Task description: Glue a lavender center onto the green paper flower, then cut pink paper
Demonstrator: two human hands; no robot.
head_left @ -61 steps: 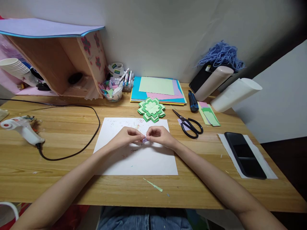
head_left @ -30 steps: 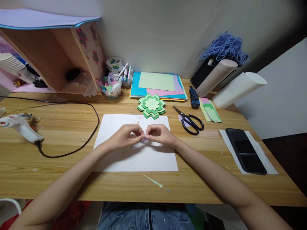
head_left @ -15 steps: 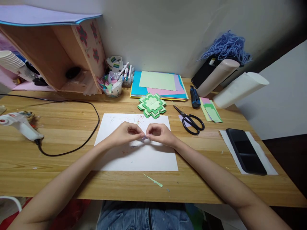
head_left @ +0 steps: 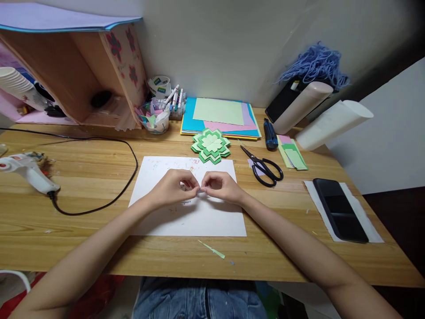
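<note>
I register the left hand [head_left: 175, 186] and the right hand [head_left: 222, 187] in a fingertip pinch, thumbs against forefingers, both closed on one small paper piece [head_left: 199, 190]. The piece is pale lilac and mostly covered by the fingertips; I cannot determine its full shape or folds. Its position is above the white sheet [head_left: 212, 223], which bears colored specks and faint marks.

Beyond the sheet's far edge I note a paper flower [head_left: 211, 145], lying flat, layered in light and dark green.

Containers, far left of the flower: a clear tub [head_left: 158, 129] filled with pink, lilac, green and white paper scraps; beside it, a marker holder [head_left: 177, 116] with white-barreled markers [head_left: 175, 99]. Further left, an open cardboard box [head_left: 123, 82] has a dark round spot low inside. At far right, blue yarn [head_left: 314, 66] covers the top of a black box [head_left: 278, 105].
</note>
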